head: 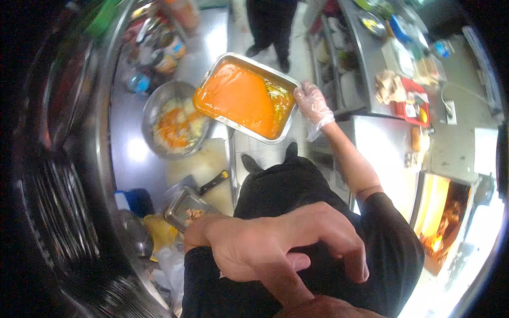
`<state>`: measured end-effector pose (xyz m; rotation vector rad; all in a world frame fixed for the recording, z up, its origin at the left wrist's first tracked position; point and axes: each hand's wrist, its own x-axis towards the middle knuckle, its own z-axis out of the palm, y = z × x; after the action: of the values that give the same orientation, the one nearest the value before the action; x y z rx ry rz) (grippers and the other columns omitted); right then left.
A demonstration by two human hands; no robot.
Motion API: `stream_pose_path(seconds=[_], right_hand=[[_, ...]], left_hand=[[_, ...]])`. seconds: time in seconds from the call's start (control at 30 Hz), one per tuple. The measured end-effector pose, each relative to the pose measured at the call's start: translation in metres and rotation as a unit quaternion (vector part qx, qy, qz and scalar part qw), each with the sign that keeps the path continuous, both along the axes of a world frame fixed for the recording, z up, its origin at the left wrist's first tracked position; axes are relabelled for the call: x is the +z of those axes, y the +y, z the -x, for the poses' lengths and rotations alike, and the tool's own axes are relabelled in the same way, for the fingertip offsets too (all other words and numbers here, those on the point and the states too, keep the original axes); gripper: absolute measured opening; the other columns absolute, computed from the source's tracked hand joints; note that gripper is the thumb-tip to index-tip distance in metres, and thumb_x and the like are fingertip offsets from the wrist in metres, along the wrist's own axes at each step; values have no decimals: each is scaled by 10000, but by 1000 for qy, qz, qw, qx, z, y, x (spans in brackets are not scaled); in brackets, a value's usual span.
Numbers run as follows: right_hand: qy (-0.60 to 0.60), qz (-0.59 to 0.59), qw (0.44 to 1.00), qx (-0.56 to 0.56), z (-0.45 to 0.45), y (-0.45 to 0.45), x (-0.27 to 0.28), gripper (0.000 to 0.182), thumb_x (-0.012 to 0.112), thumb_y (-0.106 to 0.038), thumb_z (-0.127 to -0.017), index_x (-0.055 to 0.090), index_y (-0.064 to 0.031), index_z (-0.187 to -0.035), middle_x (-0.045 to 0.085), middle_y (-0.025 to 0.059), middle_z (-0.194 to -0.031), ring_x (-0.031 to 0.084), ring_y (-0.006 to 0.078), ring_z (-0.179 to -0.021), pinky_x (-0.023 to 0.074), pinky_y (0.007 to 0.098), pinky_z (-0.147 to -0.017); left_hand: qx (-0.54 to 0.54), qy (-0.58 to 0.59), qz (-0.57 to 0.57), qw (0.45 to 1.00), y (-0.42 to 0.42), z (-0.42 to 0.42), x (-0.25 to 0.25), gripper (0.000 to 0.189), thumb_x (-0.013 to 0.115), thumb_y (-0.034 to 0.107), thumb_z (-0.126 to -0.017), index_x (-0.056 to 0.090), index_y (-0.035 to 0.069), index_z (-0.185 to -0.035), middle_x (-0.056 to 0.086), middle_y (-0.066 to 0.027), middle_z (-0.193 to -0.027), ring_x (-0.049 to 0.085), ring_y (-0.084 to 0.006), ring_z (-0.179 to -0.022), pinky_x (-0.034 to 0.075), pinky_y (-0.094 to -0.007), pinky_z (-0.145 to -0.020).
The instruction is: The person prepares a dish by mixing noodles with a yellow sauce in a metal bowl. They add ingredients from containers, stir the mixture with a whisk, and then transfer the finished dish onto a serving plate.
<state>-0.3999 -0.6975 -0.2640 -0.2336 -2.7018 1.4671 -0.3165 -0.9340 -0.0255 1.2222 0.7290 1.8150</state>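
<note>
My right hand (312, 101), in a clear plastic glove, grips the right end of a rectangular metal pan (250, 136). Orange sauce (238, 99) fills most of the tilted pan, with yellow-green bits showing at its right end. At its left corner the pan hangs over the rim of a steel mixing bowl (149, 137). Pale food, seemingly shredded, lies in that bowl with orange sauce (175, 129) on top. Close to the camera, my bare left hand (254, 246) is raised before my black clothing, fingers bent and apart, nothing visible in it.
A knife (214, 183) lies on the cutting board (199, 163), beside a small metal tray (179, 206) with food pieces. Jars (171, 51) stand at the back left. A person (272, 24) stands ahead in the aisle. A flame glows inside an oven-like opening (441, 222) at right.
</note>
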Motion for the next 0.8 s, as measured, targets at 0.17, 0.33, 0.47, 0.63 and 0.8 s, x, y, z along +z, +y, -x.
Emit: stream_pose_path(seconds=[0.17,0.33,0.47,0.63,0.8], right_hand=[[3,23,996,-89,-54,103,-44,277,528,-207,-949,580,47,-1045,637,280,-913,641,406,-885,479,450,-810],[-3,-8,988,-154,-111,189,-52,259,518,-206,-942,575,16,-1064,637,265,-903,635,404,-866,480,454,-809],[-7,1,981,-195,-163,256,-71,266,506,-204,-947,574,10,-1091,643,255,-899,642,398,-875,483,453,-821],[-54,-25,978,-201,-211,327,-87,290,487,-200,-967,571,11,-1148,648,252,-911,650,367,-883,488,445,-823],[-107,-21,981,-160,-242,395,-108,289,506,-247,-986,563,-4,-1132,623,222,-918,620,339,-830,491,418,-795]], left_hand=[[-132,102,25,986,85,-1,-25,425,549,-113,-794,720,139,-1090,620,-124,-1205,555,-356,-1162,468,-466,-961],[140,62,151,977,137,-2,-74,187,548,20,-850,696,-1,-962,596,-187,-1128,598,-296,-1006,498,-389,-873],[347,33,302,887,177,63,-170,275,505,-12,-934,660,-7,-1161,630,-107,-1207,582,-188,-1133,477,-332,-950],[337,27,484,807,198,116,-288,280,523,61,-971,643,62,-1224,641,-56,-1218,582,-161,-1116,481,-311,-907],[250,30,583,772,235,93,-351,248,552,110,-976,674,116,-1192,642,-21,-1158,590,-117,-1031,476,-277,-856]])
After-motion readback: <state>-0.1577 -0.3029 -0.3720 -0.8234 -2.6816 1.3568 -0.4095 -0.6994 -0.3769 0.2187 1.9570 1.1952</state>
